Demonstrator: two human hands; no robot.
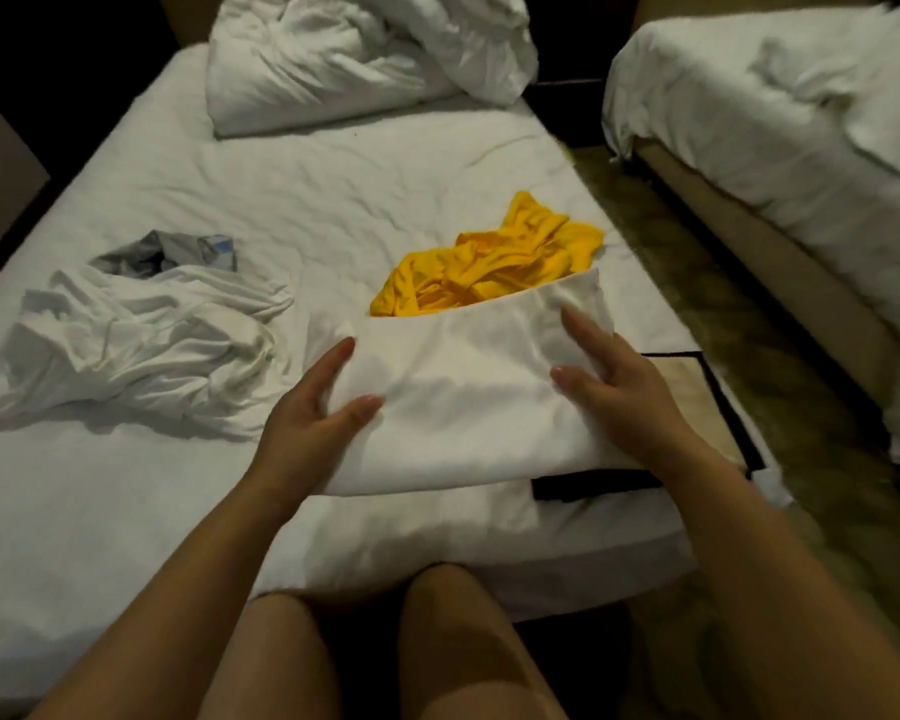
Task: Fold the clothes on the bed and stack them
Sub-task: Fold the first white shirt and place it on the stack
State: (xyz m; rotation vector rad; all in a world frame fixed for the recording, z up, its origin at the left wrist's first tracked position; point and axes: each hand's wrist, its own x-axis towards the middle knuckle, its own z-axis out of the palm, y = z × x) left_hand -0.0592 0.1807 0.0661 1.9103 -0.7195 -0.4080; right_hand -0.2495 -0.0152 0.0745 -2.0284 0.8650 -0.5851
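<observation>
1. Your folded white garment lies by the bed's right edge near the foot, with its long axis across the bed.
2. Your left hand touches its left edge and your right hand rests on top. The fingers of both are straight and apart, gripping nothing.
3. A crumpled yellow garment lies just headward, partly under it, and a black-framed flat thing sticks out from beneath.
4. A crumpled white garment and a grey one lie on the bed's left side.
</observation>
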